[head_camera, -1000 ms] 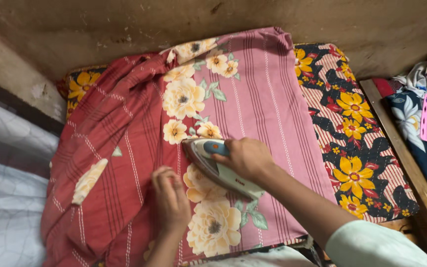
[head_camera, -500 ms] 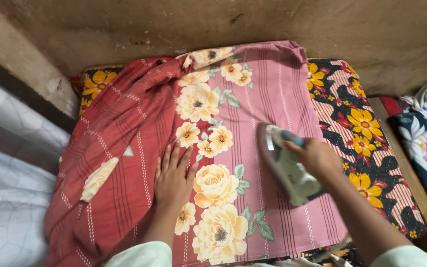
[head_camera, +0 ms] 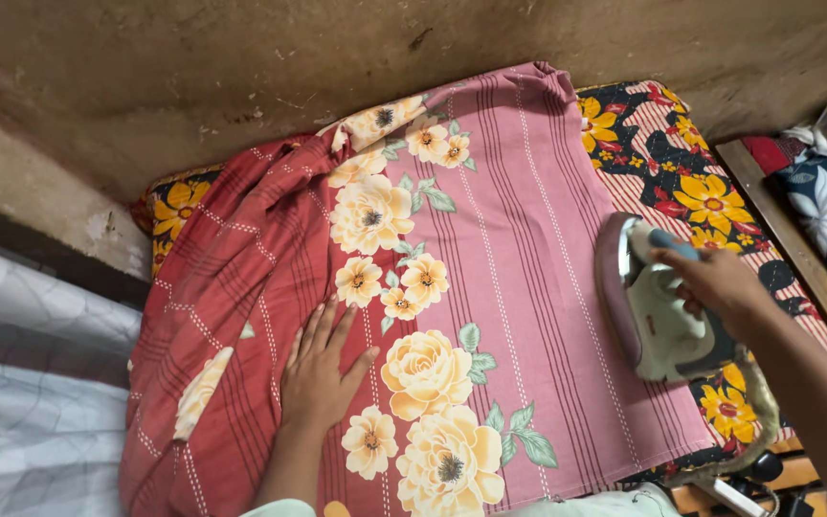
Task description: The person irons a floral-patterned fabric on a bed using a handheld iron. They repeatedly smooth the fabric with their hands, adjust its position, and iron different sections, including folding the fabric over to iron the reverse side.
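Note:
A pink and red striped cloth (head_camera: 519, 249) with large cream flowers lies spread over a padded surface. My left hand (head_camera: 320, 373) rests flat on it, fingers apart, just left of the flower band. My right hand (head_camera: 715, 282) grips the blue handle of a pale green and white electric iron (head_camera: 658, 316). The iron is tilted up on its side at the cloth's right edge, with its soleplate facing left. The red left part of the cloth is bunched in folds.
Under the cloth lies a dark pad with yellow and red flowers (head_camera: 710, 196). A rough brown wall (head_camera: 241, 67) runs behind. A wooden ledge (head_camera: 796, 254) and piled fabrics (head_camera: 825, 206) sit at right. Grey-white bedding (head_camera: 21, 383) is at left. The iron's cord (head_camera: 758, 431) trails at lower right.
My right hand carried the iron from the middle of the cloth to its right edge and tipped it up. My left hand opened flat and stayed on the cloth.

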